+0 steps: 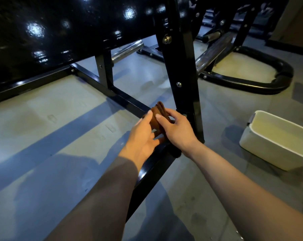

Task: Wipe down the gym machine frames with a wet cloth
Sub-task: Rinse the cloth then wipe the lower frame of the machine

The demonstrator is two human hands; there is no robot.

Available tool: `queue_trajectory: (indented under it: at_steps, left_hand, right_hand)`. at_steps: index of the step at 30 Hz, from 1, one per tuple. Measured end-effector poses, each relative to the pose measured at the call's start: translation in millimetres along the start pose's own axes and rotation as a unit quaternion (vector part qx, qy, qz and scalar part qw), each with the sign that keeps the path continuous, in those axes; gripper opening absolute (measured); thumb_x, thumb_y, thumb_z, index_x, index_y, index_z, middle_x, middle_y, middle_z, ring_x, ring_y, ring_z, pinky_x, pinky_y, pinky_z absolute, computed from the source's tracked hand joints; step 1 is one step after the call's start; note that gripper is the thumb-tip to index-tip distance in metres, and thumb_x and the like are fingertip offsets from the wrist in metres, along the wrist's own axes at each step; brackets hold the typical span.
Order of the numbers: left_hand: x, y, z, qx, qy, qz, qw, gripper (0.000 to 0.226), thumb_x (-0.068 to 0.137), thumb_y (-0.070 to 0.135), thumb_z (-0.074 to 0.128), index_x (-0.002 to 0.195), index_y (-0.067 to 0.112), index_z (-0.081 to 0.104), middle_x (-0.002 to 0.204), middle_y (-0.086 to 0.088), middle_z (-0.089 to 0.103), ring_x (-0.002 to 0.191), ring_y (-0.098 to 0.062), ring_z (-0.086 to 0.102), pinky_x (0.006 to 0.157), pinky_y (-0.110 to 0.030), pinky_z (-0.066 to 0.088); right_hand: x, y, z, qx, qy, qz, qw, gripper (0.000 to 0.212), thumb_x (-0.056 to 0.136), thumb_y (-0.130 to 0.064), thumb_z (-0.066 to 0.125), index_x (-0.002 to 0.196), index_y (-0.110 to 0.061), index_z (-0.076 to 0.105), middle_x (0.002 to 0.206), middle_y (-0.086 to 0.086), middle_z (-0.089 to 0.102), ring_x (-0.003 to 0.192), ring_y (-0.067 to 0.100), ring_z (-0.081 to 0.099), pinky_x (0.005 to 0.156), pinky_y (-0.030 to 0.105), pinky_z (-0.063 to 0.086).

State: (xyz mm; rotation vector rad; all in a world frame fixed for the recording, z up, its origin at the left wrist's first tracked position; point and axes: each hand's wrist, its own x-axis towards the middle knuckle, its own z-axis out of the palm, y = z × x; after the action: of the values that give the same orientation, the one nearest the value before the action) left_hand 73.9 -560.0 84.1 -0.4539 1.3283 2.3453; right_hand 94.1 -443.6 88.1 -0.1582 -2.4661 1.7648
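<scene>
A brown cloth is bunched between both of my hands, low down where the black floor bar of the gym machine frame meets its upright post. My left hand holds the cloth from the left side, thumb and fingers around it. My right hand grips it from the right, thumb on top. Most of the cloth is hidden under my fingers. The padded black bench of the machine fills the upper left.
A white rectangular bucket with liquid stands on the floor to the right. A chrome bar and a second machine's curved black base lie behind the post. Grey floor stretches left and toward me.
</scene>
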Motion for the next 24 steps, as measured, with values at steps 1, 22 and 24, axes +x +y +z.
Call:
queue_trajectory:
  at_steps: [1, 22, 24]
  left_hand:
    - [1, 0, -3, 0.003, 0.007, -0.005, 1.000, 0.035, 0.106, 0.038, 0.053, 0.133, 0.018, 0.061, 0.115, -0.014, 0.074, 0.104, -0.031, 0.072, 0.067, -0.044, 0.064]
    - [12, 1, -11, 0.014, -0.005, -0.009, 1.000, 0.022, 0.107, 0.024, 0.052, 0.125, 0.016, 0.061, 0.093, -0.008, 0.078, 0.097, -0.028, 0.072, 0.081, -0.051, 0.060]
    - [9, 2, -7, -0.005, -0.007, -0.010, 1.000, 0.018, 0.108, 0.025, 0.051, 0.119, 0.016, 0.062, 0.099, -0.012, 0.075, 0.100, -0.030, 0.071, 0.081, -0.051, 0.061]
  right_hand:
    - [3, 4, -1, 0.014, 0.014, 0.008, 1.000, 0.022, 0.102, -0.041, 0.062, 0.119, -0.032, 0.073, 0.103, -0.006, 0.076, 0.093, 0.010, 0.074, 0.088, 0.039, 0.061]
    - [1, 10, -25, 0.013, 0.063, 0.043, 0.997, 0.030, 0.102, -0.025, 0.061, 0.131, -0.025, 0.068, 0.121, -0.010, 0.067, 0.109, 0.004, 0.064, 0.092, 0.026, 0.054]
    - [2, 9, -33, 0.031, 0.000, 0.096, 0.995, 0.031, 0.102, -0.034, 0.063, 0.131, -0.024, 0.067, 0.120, -0.008, 0.069, 0.112, 0.009, 0.066, 0.092, 0.026, 0.052]
